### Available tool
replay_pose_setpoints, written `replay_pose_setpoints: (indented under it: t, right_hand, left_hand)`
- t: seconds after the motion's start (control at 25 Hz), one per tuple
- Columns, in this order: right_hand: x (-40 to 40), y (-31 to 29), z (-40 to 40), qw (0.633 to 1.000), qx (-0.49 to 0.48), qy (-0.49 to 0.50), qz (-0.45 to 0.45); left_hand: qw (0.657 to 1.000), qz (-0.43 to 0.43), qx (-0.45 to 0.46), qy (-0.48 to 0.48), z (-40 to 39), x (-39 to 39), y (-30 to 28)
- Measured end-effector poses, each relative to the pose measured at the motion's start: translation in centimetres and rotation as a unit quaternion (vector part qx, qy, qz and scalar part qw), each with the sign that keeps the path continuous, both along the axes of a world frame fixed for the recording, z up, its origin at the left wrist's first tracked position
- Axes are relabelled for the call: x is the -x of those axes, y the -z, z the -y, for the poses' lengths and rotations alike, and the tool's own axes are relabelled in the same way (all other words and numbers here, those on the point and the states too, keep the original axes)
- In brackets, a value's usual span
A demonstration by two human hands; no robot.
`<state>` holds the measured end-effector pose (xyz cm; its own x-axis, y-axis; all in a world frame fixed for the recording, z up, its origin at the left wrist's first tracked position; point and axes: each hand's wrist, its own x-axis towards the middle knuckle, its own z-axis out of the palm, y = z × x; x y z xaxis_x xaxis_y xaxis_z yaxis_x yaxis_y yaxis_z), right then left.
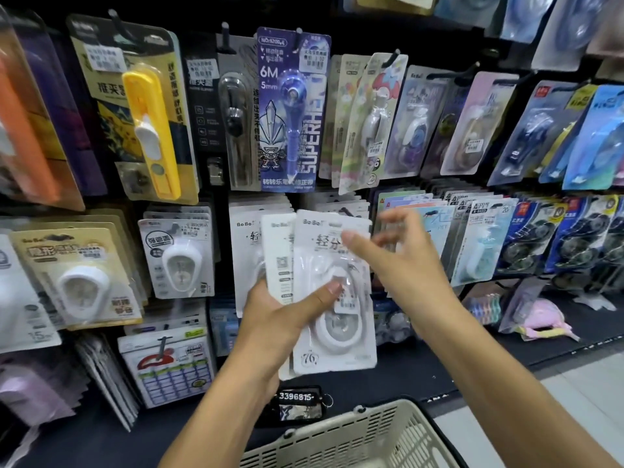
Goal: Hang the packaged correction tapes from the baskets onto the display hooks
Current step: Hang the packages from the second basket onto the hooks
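My left hand (280, 319) grips a small stack of white packaged correction tapes (334, 332), thumb pressed across the front card. The stack stands upright in front of a display hook (344, 211) that carries matching white packs (246, 238). My right hand (401, 255) hovers just right of the stack's top edge, fingers spread and slightly blurred, holding nothing. A beige plastic basket (371, 437) sits below my arms at the bottom of the view; its contents are out of sight.
The dark pegboard wall is crowded with hanging stationery packs: a yellow one (152, 130) at upper left, a blue "6M" card (290, 109) above the stack, blue packs (526, 238) to the right. A tag numbered 3396815 (297, 396) hangs under my left wrist. Pale floor lies at lower right.
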<state>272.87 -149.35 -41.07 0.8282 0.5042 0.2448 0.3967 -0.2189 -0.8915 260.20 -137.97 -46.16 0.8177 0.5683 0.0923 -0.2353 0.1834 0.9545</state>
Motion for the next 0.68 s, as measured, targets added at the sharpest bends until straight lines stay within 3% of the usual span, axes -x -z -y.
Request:
replay_pose_setpoints:
  t: [0.08,0.16,0.28,0.36,0.6,0.68]
  right_hand:
    - [0.7,2.1,0.5,0.972,-0.011,-0.146,-0.185]
    - [0.5,3.3,0.3,0.953,-0.092,-0.157,-0.243]
    - [-1.3,3.6,0.0,0.968,-0.160,-0.036,-0.191]
    - [-2.7,3.8,0.8,0.984,-0.111,-0.002,-0.136]
    - [-4.2,3.3,0.6,0.995,-0.034,-0.030,-0.089]
    - [-4.0,3.1,-0.4,0.997,0.076,0.029,0.019]
  left_hand:
    - [0.998,0.014,0.022,-0.052,-0.2,0.0,-0.2]
    - [0.996,0.009,0.025,-0.088,-0.4,0.1,-0.5]
    - [0.988,-0.029,0.051,-0.146,-1.3,0.5,-0.5]
    - [0.984,-0.036,0.078,-0.158,-1.9,0.9,-0.9]
    - [0.986,-0.035,0.062,-0.151,-1.6,0.8,-1.0]
    - [0.989,-0.032,0.059,-0.132,-1.3,0.7,-0.7]
